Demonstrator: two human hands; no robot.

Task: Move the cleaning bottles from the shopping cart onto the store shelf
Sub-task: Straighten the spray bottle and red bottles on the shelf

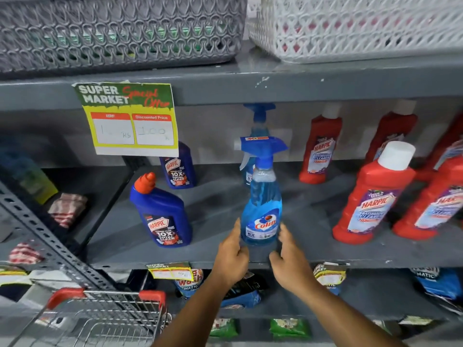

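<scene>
two hands at the shelf front, 6 o'clock of frame. left hand (231,256) loosely curled, thumb tip touching the lower left side of the colin spray bottle (261,209). right hand (288,264) likewise half open, thumb against the bottle's lower right side. neither wraps the bottle; it stands upright on the grey shelf (225,254) near the front edge, flanked by both hands.

spray bottles: two counted. the second spray bottle (255,126) stands directly behind the first, toward 12 o'clock, mostly hidden.

blue harpic bottles: two. the near blue harpic (160,214) stands at 9 o'clock of the hands, orange cap, tilted look from the lens. the far blue harpic (179,169) sits behind it toward 11 o'clock, top hidden by the price card (127,118).

red harpic bottles: at least four in view at 2 to 3 o'clock. front red harpic (373,196) with white cap, well apart from the spray bottle; back red harpic (320,149) at 1 o'clock; others cut by the right edge, count uncertain.

baskets on the shelf above: two, a grey basket (120,28) at 11 o'clock, a white basket (350,26) at 1 o'clock.

shopping cart (105,319) at 7 o'clock, wire, red corners; contents cannot be made out.

lower shelf holds pouches, blurred.
</scene>
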